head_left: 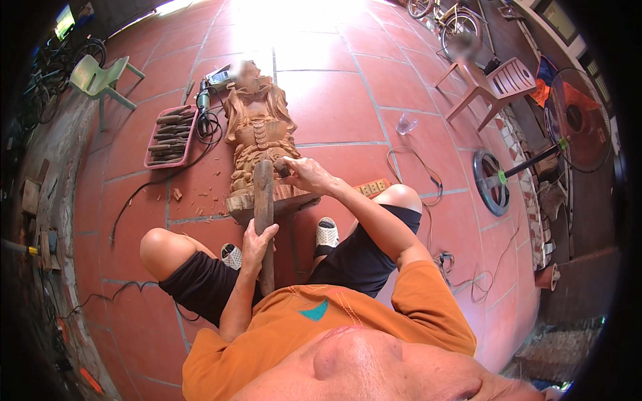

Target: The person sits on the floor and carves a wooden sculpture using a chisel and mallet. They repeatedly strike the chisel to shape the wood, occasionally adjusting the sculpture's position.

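A carved wooden statue (257,127) of a robed figure lies on the tiles in front of me, its base towards me. My left hand (255,246) is closed round the lower part of a long, club-like wooden mallet (265,200), which stands up between my knees and overlaps the statue's base. Just right of the mallet's top, my right hand (309,175) pinches a short dark wooden handle (283,167) against the lower carving. Whether a blade extends from that handle cannot be seen. Wood chips (200,204) are scattered left of the base.
A pink tray (190,137) of wooden-handled tools and a corded power tool (202,97) lie left of the statue. To the right are a power strip (373,188), cables, a clear cup (406,124) and a fan (491,180). Plastic chairs (100,79) stand on both sides.
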A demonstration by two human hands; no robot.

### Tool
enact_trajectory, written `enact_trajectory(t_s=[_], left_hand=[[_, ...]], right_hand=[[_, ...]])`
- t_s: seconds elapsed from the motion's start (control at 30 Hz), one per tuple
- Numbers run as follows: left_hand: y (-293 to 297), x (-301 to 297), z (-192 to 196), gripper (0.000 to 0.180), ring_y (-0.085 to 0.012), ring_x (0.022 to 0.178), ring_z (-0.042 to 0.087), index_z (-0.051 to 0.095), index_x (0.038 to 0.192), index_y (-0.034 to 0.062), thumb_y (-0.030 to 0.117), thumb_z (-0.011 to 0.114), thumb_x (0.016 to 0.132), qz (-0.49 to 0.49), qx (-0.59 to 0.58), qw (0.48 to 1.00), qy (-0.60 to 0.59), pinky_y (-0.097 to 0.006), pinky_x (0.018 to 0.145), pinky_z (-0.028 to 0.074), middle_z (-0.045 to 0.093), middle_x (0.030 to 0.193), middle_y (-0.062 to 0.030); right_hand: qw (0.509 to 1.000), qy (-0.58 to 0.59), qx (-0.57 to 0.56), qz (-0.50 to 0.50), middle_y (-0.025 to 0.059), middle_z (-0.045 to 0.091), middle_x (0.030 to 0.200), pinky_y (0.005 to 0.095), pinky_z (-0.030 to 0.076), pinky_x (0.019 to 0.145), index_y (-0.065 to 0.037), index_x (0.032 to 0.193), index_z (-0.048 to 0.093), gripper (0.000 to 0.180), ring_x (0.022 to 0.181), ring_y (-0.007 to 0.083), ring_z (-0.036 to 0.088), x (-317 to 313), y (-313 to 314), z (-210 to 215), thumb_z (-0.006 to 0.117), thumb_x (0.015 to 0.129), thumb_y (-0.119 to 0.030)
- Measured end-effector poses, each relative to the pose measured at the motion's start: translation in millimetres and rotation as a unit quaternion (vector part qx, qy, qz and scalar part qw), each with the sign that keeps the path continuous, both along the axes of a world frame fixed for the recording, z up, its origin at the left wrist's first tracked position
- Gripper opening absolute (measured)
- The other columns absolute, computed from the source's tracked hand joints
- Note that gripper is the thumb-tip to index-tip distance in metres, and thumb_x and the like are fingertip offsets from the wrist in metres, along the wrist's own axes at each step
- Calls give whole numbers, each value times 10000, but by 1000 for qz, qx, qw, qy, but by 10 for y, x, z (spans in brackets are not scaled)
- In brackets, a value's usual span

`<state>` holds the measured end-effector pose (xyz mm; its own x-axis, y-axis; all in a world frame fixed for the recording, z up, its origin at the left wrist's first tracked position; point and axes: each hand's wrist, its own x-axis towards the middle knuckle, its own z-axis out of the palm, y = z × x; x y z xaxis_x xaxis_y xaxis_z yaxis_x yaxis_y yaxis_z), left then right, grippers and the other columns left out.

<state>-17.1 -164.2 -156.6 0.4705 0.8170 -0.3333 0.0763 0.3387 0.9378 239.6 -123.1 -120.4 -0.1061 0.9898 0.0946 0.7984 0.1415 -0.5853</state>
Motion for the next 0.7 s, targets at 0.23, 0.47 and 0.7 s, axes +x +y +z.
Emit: enact_trajectory(t_s=[0.23, 0.47, 0.7], left_hand=[[-11, -2, 59, 336, -107, 508, 562, 559, 1038, 43, 272, 745, 877, 0, 2, 1000, 9, -249, 472, 467, 574, 714, -14], [-1, 0, 27, 337, -111, 512, 565, 559, 1042, 44, 268, 746, 874, 2, 3, 1000, 6, -250, 473, 467, 569, 712, -15], [6, 1, 15, 353, -111, 505, 563, 559, 1047, 41, 270, 757, 867, 5, 4, 1000, 5, -250, 468, 473, 572, 714, -18]], right_hand=[[1000, -9, 19, 4, 207, 674, 852, 495, 512, 700, -40, 1072, 534, 365, 824, 413, 669, 1, -14, -12, 744, 862, -251], [1000, -13, 18, -2, 207, 673, 851, 505, 509, 703, -44, 1085, 537, 378, 836, 426, 659, 21, -1, -91, 749, 856, -256], [1000, -29, -7, 6, 224, 695, 905, 513, 527, 744, -16, 1165, 531, 449, 883, 427, 677, 4, -3, -10, 737, 863, -277]])
